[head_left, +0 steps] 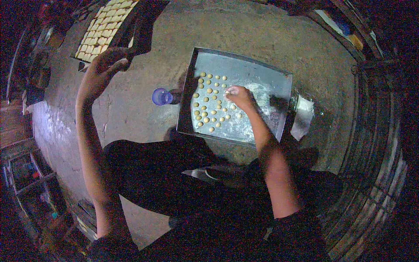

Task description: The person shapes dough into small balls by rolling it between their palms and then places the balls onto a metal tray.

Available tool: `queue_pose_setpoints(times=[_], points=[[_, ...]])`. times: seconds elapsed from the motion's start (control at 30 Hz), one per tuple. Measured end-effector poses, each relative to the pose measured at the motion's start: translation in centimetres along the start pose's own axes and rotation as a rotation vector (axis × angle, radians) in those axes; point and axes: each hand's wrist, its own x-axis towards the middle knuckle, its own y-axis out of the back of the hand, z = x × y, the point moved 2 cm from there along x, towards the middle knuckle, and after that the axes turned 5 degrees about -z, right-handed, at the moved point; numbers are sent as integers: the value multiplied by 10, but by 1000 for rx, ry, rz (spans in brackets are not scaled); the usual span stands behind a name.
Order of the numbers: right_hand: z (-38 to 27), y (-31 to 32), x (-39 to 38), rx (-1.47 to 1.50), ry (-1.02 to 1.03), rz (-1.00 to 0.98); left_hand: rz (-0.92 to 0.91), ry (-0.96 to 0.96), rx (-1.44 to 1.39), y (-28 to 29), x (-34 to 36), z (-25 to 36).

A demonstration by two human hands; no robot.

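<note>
A shallow metal tray (238,59) sits on the floor in front of me. Small round dough balls (209,91) are spread over its left half, and white flour (260,98) dusts the right half. Above the middle of the tray is my right hand (239,97), its fingertips pinched together and whitened beside the dough balls; whatever they hold is too small to tell. My left hand (107,67) is raised at the upper left, fingers curled, next to a tray of pale dough pieces (102,32). What it grips, if anything, is hidden, and whether it touches that tray is unclear.
A blue-purple plastic cup (162,97) stands left of the metal tray. To its right lies a white-topped plastic bag (302,115). My folded legs (174,174) fill the near side. Slatted wood (371,174) borders the right, and a dark shelf (37,183) stands at lower left.
</note>
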Motion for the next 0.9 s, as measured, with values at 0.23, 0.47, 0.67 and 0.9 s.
queue_pose_setpoints(times=[0.23, 0.47, 0.67, 0.9], points=[[-14, 1, -1, -153, 43, 104, 29, 36, 142, -5, 1, 20], [7, -7, 18, -294, 86, 146, 10, -9, 63, -2, 0, 14], [-6, -20, 14, -406, 131, 153, -25, -10, 120, 5, 1, 13], [-2, -30, 12, -476, 183, 268, 116, 25, 194, -3, 0, 15]])
